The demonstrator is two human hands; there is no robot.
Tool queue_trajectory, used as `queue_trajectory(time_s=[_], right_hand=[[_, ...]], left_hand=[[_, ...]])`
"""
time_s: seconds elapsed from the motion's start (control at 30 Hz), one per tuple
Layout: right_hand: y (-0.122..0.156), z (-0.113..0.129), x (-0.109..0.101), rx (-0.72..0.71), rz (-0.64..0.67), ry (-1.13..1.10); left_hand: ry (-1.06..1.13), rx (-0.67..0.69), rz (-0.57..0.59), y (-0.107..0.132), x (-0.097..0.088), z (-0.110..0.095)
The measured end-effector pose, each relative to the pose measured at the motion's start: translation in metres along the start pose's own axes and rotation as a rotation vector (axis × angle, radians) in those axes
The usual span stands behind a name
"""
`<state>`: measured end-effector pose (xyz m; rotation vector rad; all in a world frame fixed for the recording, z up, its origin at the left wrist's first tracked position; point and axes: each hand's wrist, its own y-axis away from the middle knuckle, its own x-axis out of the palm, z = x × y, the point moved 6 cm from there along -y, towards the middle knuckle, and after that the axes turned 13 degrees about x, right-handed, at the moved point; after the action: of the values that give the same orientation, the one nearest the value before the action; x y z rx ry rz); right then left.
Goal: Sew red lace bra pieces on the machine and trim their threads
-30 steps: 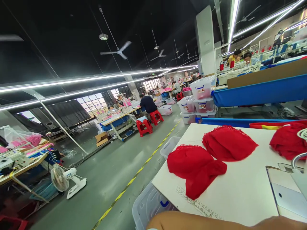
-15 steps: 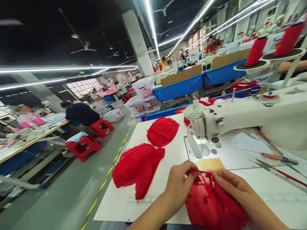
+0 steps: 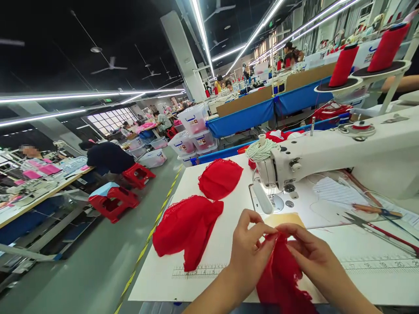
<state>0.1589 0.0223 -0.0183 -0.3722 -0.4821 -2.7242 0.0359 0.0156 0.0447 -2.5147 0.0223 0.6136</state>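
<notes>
A piece of red lace-edged fabric (image 3: 281, 279) hangs from both my hands over the table's front edge. My left hand (image 3: 252, 248) pinches its upper edge between thumb and fingers. Close beside it, my right hand (image 3: 310, 250) grips the same edge, fingertips nearly touching the left ones. To the left on the white table lie two more red lace-edged pieces, a larger one (image 3: 186, 229) and a rounded, cup-like one (image 3: 221, 179). Just beyond my hands stands the white sewing machine (image 3: 327, 150), its presser foot area lit.
Scissors (image 3: 376, 226) and a wooden-handled tool (image 3: 376, 210) lie right of my hands. A ruler scale (image 3: 199, 271) runs along the table front. Red thread cones (image 3: 343, 65) stand behind the machine. Red stools (image 3: 113, 200) and clear bins (image 3: 193, 120) occupy the floor at left; other people sit working.
My hands have drawn closer together along the fabric's edge. The fabric has turned and bunched narrower, with its lace edge now showing on the right side. The view has shifted slightly.
</notes>
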Motion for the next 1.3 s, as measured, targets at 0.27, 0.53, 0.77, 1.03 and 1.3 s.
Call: queue_trajectory(time_s=[0.27, 0.53, 0.77, 1.03, 1.3], right_hand=[[0.004, 0.021, -0.001, -0.005, 0.106, -0.126], [0.007, 0.009, 0.008, 0.073, 0.199, -0.114], [0.001, -0.006, -0.005, 0.217, 0.137, -0.079], [-0.001, -0.004, -0.016, -0.134, -0.106, 0.363], [0.005, 0.014, -0.019, -0.239, -0.286, 0.687]], left_hand=[[0.794, -0.410, 0.120, 0.006, 0.012, 0.024], [0.756, -0.404, 0.398, 0.008, 0.017, 0.016], [0.604, -0.384, 0.348, 0.004, 0.018, 0.028], [0.323, -0.327, 0.207, 0.003, 0.021, 0.036], [0.252, -0.151, 0.247, 0.005, 0.020, 0.032]])
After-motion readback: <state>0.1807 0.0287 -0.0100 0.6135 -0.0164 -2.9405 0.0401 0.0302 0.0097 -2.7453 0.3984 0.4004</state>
